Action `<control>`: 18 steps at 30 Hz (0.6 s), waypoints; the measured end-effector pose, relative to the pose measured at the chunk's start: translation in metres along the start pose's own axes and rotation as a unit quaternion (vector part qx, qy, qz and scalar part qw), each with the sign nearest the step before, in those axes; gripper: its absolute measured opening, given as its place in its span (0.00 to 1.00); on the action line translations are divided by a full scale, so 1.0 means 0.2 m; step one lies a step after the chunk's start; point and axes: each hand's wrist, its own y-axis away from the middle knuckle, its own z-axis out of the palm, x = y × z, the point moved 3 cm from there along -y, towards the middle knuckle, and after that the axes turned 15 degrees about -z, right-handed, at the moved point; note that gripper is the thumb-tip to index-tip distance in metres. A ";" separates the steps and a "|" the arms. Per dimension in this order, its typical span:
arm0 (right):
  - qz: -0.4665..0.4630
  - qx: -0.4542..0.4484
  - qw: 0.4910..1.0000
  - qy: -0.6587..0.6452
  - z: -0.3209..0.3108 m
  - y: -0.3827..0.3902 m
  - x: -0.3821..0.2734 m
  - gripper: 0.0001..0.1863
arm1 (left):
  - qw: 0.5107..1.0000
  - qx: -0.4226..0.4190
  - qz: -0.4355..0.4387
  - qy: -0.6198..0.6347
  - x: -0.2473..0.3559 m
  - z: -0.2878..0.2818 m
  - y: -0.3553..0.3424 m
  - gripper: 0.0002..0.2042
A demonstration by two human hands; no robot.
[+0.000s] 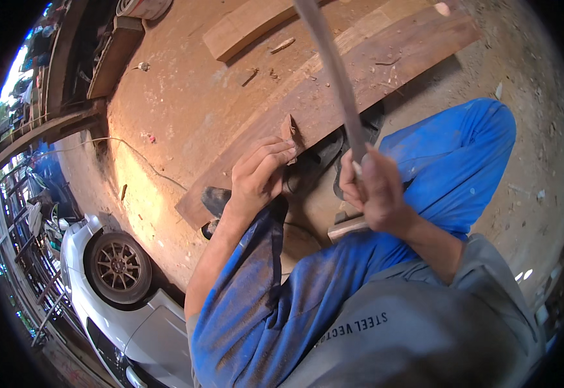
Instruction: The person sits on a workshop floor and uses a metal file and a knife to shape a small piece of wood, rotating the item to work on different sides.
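My left hand (258, 169) pinches a small reddish-brown piece of wood (287, 127) and steadies it on a long brown plank (249, 145). The wood piece tilts up from the plank, its lower end hidden by my fingers. My right hand (374, 189) is closed around the lower end of a long grey machete-like blade (334, 71). Blurred by motion, the blade rises over the plank and runs out past the top edge. It is apart from the wood piece, to its right.
Wood chips are scattered on the plank and the dusty floor. A thick timber beam (246, 29) lies beyond. My legs in blue trousers (453, 158) are bent close to the plank. At the left stand a silver car (146, 326) and a wooden frame (68, 123).
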 end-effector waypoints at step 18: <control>0.011 -0.068 0.977 0.202 -0.01 0.04 0.12 0.16 | 0.996 0.063 -0.058 -0.012 -0.06 -0.06 0.10 0.14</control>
